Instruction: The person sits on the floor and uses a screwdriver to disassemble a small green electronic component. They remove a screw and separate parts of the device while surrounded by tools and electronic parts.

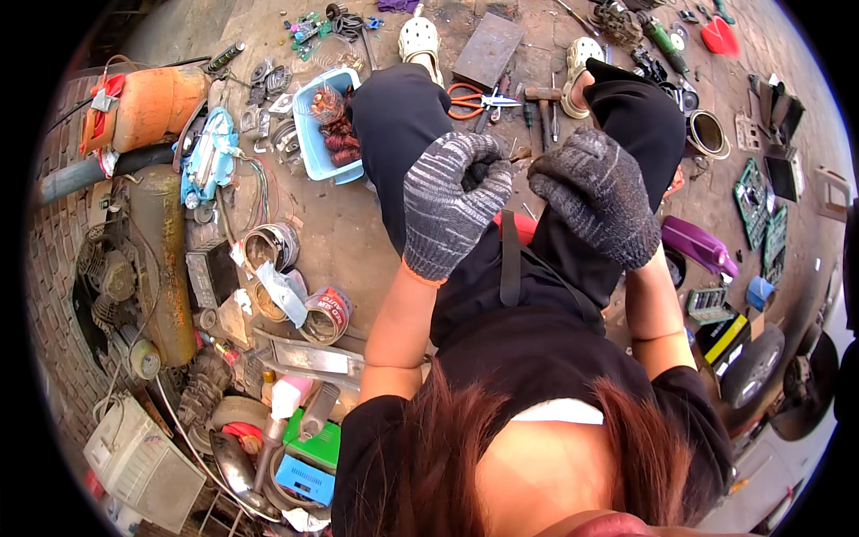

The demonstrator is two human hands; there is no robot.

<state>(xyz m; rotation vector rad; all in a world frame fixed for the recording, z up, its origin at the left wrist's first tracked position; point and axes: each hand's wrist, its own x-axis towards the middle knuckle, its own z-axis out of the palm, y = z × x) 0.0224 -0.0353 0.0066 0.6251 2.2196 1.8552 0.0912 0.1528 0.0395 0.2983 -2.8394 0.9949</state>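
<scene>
Both my hands wear grey knit work gloves and are raised over my lap, close together but apart. My left hand (455, 204) has its fingers curled round toward the thumb, with a dark hollow between them; whatever is in it, if anything, is hidden. My right hand (598, 199) is closed, fingers folded in, and its contents do not show. On the ground between my feet lie orange-handled shears (467, 100), a hammer (543, 115) and a flat metal plate (489, 48). A light blue basin (309, 148) by my left leg holds copper-coloured wire coils.
Left of me stand open tins (326, 315), an orange gas cylinder (148, 107) and a yellowish cylinder (161, 259). To the right are a purple plastic part (698, 243), green circuit boards (753, 202) and a metal can (707, 134). An angle grinder (664, 43) lies at the far right.
</scene>
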